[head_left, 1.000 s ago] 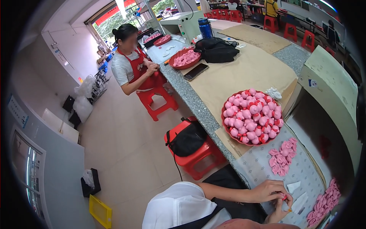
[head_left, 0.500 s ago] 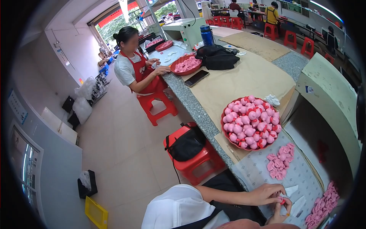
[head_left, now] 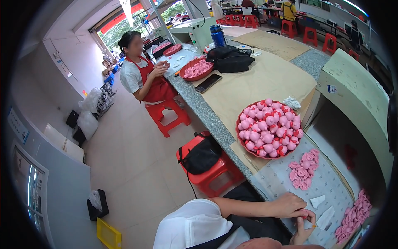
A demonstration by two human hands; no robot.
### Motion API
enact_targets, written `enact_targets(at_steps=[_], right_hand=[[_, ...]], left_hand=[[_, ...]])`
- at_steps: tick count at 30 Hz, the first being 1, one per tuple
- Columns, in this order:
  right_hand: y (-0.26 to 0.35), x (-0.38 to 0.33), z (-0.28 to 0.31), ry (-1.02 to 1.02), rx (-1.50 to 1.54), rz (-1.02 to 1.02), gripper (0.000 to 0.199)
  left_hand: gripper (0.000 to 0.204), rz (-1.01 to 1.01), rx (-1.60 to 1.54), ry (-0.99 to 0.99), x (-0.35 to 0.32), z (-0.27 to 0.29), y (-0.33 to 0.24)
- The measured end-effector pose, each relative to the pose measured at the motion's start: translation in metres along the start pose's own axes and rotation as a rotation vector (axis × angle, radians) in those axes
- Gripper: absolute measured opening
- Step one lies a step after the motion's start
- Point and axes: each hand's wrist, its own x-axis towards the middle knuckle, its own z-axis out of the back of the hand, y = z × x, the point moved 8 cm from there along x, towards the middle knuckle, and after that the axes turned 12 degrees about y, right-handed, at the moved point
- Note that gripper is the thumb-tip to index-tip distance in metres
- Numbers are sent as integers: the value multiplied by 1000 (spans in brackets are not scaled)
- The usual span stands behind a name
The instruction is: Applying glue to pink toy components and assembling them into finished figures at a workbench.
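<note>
Far to my left a co-worker in a red apron sits on a red stool, well apart from me. Nearer, a black bag rests on a second red stool just beside the granite-edged table. My left hand reaches across from my forearm, knuckles up, fingers curled down onto a small pink piece that I pinch at the table edge. My right hand comes up from below, palm turned towards it, fingertips closing on the same piece, so both hands grip it between them. Beyond them lies a loose heap of flat pink pieces on the dotted mat, then the red basket piled with pink rounded toys, and another pink heap at my far right. I judge the grip risky: the piece is tiny and held at the very edge, so a slip of either thumb could drop it to the floor
</note>
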Motion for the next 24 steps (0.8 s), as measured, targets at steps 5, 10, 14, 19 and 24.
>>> enact_targets(at_steps=[5,10,14,19,24], right_hand=[[-1,-2,-2,13,35,-11,23],[-2,-2,-5,13,126,-40,25],[0,-2,-5,11,136,-30,25],[1,-3,-6,27,105,-8,20],[-2,-5,-2,12,101,-12,17]], left_hand=[[29,-25,6,-78,-2,4,-4],[29,-53,8,-112,-2,6,-5],[29,-51,-44,-87,0,6,-5],[30,11,-69,-37,-1,2,-1],[31,16,-79,-53,0,-2,-1]])
